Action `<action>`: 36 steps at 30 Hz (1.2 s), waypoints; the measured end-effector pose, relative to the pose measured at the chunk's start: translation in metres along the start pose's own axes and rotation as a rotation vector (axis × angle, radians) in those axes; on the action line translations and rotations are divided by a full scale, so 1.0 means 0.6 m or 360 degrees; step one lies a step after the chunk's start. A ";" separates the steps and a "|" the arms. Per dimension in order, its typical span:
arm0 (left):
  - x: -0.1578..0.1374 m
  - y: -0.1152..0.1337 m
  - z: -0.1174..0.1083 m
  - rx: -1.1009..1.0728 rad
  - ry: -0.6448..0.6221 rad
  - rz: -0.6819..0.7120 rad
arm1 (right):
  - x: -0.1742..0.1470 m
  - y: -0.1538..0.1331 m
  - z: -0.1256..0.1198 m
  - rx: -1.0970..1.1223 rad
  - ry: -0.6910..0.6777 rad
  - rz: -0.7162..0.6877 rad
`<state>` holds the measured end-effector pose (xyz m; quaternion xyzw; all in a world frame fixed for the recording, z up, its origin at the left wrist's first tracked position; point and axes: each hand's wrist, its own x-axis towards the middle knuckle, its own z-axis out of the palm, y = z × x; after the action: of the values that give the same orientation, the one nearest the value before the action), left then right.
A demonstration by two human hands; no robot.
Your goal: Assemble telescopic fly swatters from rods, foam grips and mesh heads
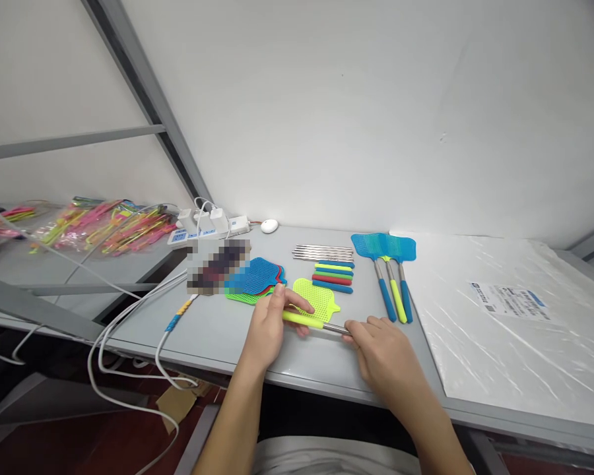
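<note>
Between my hands, above the front of the table, is a fly swatter handle with a yellow-green grip (304, 320) and a metal rod (335, 328). My left hand (272, 323) is closed around the grip end. My right hand (379, 346) pinches the rod's other end. Just behind lies a yellow-green swatter head (311, 295). Left of it is a stack of blue, red and green swatter heads (260, 277). Several metal rods (323, 253) and several coloured grips (332, 277) lie in rows farther back. Three assembled fly swatters (390, 284) with blue and yellow-green grips lie at right.
A plastic-wrapped white package (515, 330) with a label covers the table's right side. White cables (113, 330) run from a power strip (208, 229) past the left edge. A white round device (269, 226) sits by the wall. Bagged colourful items (113, 224) lie far left.
</note>
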<state>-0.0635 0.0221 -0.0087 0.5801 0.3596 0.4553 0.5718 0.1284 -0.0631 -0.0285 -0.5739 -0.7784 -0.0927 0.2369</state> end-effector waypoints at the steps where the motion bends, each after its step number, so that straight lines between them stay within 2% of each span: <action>1: 0.000 0.000 0.000 -0.0031 -0.0003 -0.0009 | 0.002 0.000 -0.001 -0.0005 -0.0006 -0.0008; 5: -0.005 0.020 -0.005 -0.0211 -0.0094 -0.0007 | 0.005 0.000 -0.006 0.0105 -0.0082 0.0011; 8: -0.016 0.041 -0.007 -0.0437 -0.0227 -0.0012 | 0.003 0.005 -0.019 0.0390 -0.0229 0.0103; 11: -0.032 0.045 -0.001 -0.0656 -0.0250 0.0068 | -0.003 0.010 -0.038 0.0648 -0.0362 0.0228; 16: -0.049 0.017 0.012 -0.0725 -0.0071 0.0280 | -0.006 0.004 -0.056 0.0804 -0.0446 0.0338; 20: -0.048 0.004 0.006 -0.0641 0.0064 0.0322 | 0.004 -0.011 -0.054 0.0723 -0.0426 0.0247; 26: -0.052 -0.003 0.003 -0.0387 0.0118 0.0448 | 0.021 -0.034 -0.040 0.0621 -0.0399 0.0188; 29: -0.056 -0.003 0.010 -0.0387 0.0247 0.0515 | 0.025 -0.042 -0.029 0.0523 -0.0262 0.0102; 34: -0.066 0.007 0.037 -0.0553 0.0703 0.0577 | 0.039 -0.056 -0.010 0.0397 0.0064 -0.0026; 36: -0.071 0.010 0.046 -0.0561 0.0824 0.0578 | 0.044 -0.062 -0.005 0.0392 0.0143 -0.0046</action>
<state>-0.0521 -0.0274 -0.0056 0.3925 0.2994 0.7362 0.4629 0.0883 -0.0540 -0.0088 -0.5246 -0.7807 -0.0254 0.3387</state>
